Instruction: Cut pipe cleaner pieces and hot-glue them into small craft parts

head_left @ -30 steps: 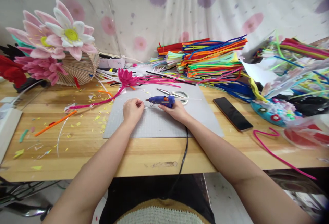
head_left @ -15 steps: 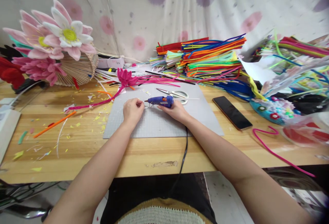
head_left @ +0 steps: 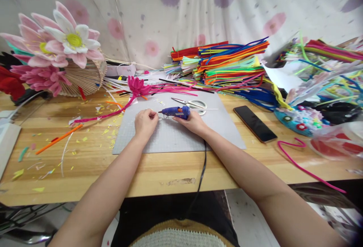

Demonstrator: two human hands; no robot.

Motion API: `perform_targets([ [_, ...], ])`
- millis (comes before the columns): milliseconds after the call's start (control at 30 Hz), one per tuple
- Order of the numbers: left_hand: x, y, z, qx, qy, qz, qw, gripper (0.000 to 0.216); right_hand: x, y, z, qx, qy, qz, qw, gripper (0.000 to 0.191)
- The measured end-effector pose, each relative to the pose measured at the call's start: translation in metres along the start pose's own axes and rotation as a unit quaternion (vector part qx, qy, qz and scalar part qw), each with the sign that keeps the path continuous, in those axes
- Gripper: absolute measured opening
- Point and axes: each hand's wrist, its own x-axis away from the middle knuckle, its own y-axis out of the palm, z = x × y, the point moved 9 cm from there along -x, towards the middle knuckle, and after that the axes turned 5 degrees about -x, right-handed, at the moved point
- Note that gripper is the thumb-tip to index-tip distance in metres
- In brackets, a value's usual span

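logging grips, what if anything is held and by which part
Right hand: blue glue gun, by its handle. Left hand: pinched near the nozzle; whether it holds anything cannot be told.

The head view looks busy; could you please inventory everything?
Wooden table: 1, tan, centre
Rectangular mat: 1, grey, on table
Plastic glue gun: 1, blue, over mat
Metal scissors: 1, white-handled, on mat
Fuzzy stemmed flower: 1, magenta, centre left
Rectangular phone: 1, black, right
Fuzzy stems: many, multicoloured, mostly back
Petalled flowers: several, pink-white, far left
Small scraps: many, mixed, left
Craft pieces: several, mixed, right
Printed curtain: 1, white, back
Left hand: 1, bare, by nozzle
Right hand: 1, bare, holding glue gun
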Motion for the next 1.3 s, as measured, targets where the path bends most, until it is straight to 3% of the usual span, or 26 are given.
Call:
perform_targets([
  [500, 0.001, -0.002, 0.000, 0.008, 0.005, 0.014, 1.000, 0.012, 0.000, -0.003, 0.000, 0.031, 0.001, 0.010, 0.999, 0.035],
  [767, 0.002, -0.011, 0.000, 0.095, 0.009, 0.054, 0.994, 0.009, 0.000, -0.009, 0.000, 0.051, -0.011, 0.012, 0.999, 0.032],
  [1033, 0.002, -0.012, -0.002, 0.127, 0.010, 0.062, 0.990, 0.009, 0.002, -0.027, 0.009, -0.037, -0.004, 0.069, 0.997, 0.040],
  [1300, 0.003, -0.011, 0.004, 0.119, 0.020, 0.052, 0.991, 0.008, 0.004, -0.011, -0.003, -0.042, -0.020, 0.015, 0.999, 0.038],
])
